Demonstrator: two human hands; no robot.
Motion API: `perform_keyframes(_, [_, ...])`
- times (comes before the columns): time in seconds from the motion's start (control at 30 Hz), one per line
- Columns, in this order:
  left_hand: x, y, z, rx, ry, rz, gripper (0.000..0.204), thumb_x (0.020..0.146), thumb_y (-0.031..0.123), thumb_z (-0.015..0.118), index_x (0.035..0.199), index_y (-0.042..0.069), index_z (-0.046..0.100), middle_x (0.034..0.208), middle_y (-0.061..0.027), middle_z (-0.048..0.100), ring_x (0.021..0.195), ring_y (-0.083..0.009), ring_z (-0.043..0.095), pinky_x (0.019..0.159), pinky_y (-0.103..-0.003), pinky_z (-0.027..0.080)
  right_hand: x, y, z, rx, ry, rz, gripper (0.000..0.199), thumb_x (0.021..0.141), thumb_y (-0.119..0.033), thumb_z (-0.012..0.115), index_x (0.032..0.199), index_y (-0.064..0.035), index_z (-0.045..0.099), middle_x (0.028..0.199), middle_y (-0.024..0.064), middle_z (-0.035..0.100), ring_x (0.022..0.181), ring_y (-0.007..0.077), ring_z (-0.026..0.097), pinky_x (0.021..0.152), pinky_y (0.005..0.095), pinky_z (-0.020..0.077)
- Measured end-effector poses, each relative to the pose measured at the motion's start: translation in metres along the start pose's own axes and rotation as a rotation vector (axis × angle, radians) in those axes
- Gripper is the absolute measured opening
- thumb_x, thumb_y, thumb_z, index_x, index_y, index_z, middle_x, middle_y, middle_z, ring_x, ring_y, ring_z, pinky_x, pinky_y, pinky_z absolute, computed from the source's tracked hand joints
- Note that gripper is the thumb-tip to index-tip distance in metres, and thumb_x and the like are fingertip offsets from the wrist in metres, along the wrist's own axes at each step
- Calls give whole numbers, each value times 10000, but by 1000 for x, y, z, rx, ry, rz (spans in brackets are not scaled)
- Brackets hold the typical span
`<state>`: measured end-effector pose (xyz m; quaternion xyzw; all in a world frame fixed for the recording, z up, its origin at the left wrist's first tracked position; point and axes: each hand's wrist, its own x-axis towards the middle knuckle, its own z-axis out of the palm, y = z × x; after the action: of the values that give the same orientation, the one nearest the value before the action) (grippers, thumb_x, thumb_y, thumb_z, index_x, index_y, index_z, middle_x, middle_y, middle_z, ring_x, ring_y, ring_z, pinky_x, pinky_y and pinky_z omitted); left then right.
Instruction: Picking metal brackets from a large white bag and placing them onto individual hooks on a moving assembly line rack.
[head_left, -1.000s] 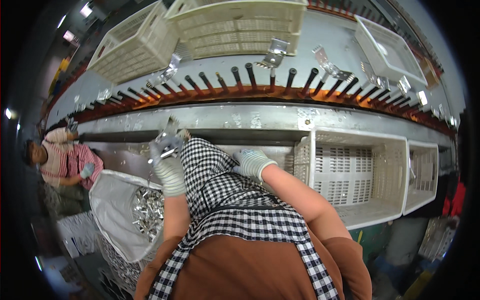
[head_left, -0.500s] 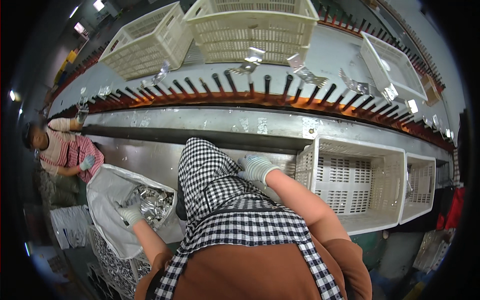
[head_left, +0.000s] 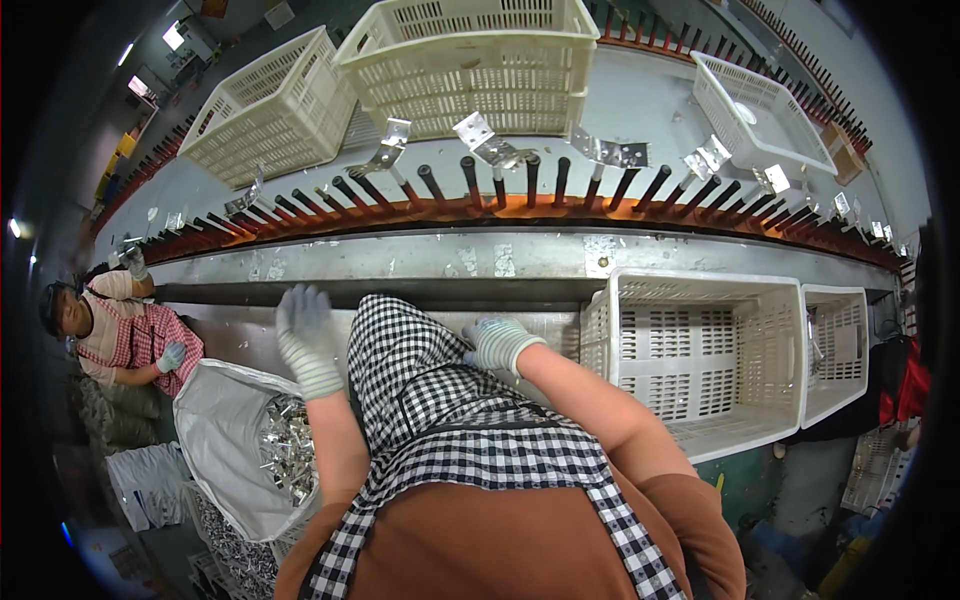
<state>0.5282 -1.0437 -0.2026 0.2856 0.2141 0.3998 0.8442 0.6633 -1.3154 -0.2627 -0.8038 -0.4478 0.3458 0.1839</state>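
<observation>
My left hand (head_left: 309,342), in a white and grey glove, is raised over the metal bench beside the sack, fingers stretched upward and slightly blurred. Nothing shows in it. Just below it stands an open white sack (head_left: 218,415) holding many shiny bent metal pieces (head_left: 288,448). My right hand (head_left: 502,346), gloved the same way, rests against the black-and-white checked apron (head_left: 415,370) over my lap. Its fingers lie loosely, tips partly hidden, with no object visible. Ahead, bent metal brackets (head_left: 490,140) sit on a row of black-tipped red rods (head_left: 470,183).
An open white plastic crate (head_left: 706,286) stands to my right, with a smaller crate (head_left: 836,293) beyond it. Cream crates (head_left: 465,85) rest behind the rods. At the far left, a co-worker (head_left: 128,325) in a red checked apron sits along the bench.
My left hand has come out of the sack, up and to the right over the bench. My right hand stays on my lap. The brackets on the rods have shifted left past the crates.
</observation>
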Motion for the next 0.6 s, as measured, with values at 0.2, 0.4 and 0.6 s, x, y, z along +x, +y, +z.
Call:
perform_keyframes(0.2, [-1,-91,123,170,-500,-199,529,879,291,598,1294,9,431,1333,-157,434,1253,-315,400,1077,-464,309,4,7,7,2,23,4,414,780,-358,615,1047,-45,654,1069,188,634,1011,317,607,884,403,474])
perform_keyframes(0.4, [52,-172,163,728,-497,-142,485,896,154,542,1349,78,386,1343,-100,437,1230,-215,421,1048,-357,330,7,12,10,-16,33,-3,416,794,-360,588,1065,-46,617,1060,204,612,998,347,589,865,417,469])
perform_keyframes(0.6, [107,-151,180,843,-423,411,349,908,97,486,1257,111,484,1220,-58,516,1082,-148,495,966,-285,396,-3,2,-4,32,46,-3,423,784,-366,598,1049,-37,633,1034,202,628,987,340,602,860,414,476])
